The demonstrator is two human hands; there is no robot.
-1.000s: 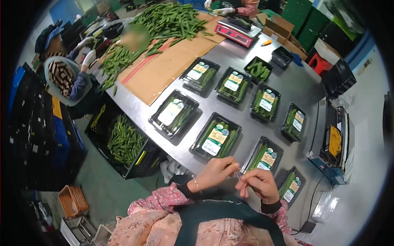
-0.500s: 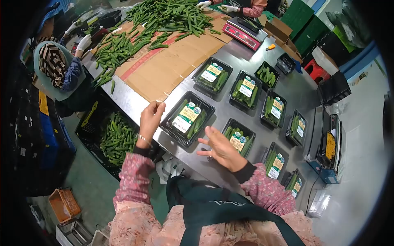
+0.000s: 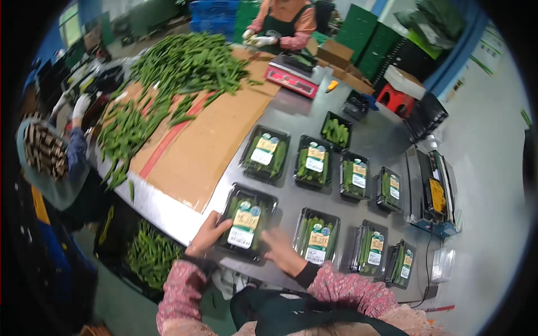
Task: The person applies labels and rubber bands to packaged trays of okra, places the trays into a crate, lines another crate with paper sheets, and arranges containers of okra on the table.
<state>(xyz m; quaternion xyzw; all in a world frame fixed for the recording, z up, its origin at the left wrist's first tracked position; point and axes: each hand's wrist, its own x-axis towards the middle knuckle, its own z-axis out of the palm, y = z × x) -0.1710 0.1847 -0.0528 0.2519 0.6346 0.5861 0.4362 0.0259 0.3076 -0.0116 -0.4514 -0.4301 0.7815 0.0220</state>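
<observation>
A black tray of okra with a clear lid and a green, cream and white label [image 3: 244, 227] lies at the near edge of the steel table. My left hand [image 3: 206, 236] grips its left side, thumb over the rim and the other fingers partly hidden. At its lower right is my right hand [image 3: 284, 253], fingers stretched and apart, holding nothing; motion blurs the fingertips, so contact is unclear. Just right of this hand sits another labelled okra pack [image 3: 317, 238]. Several more labelled packs, such as this okra pack [image 3: 265, 154], stand in rows beyond.
Loose okra [image 3: 190, 61] is heaped on cardboard [image 3: 196, 159] at the far left. A red scale [image 3: 291, 81], an orange cutter [image 3: 332, 85] and an unlabelled okra tray [image 3: 336, 130] lie farther back. A black crate of okra [image 3: 151, 257] stands below the left edge. Two co-workers [image 3: 286, 22] are nearby.
My left hand has come down onto the tray's left side. My right hand has moved in beside the same tray. The camera view has shifted, showing more of the far co-worker.
</observation>
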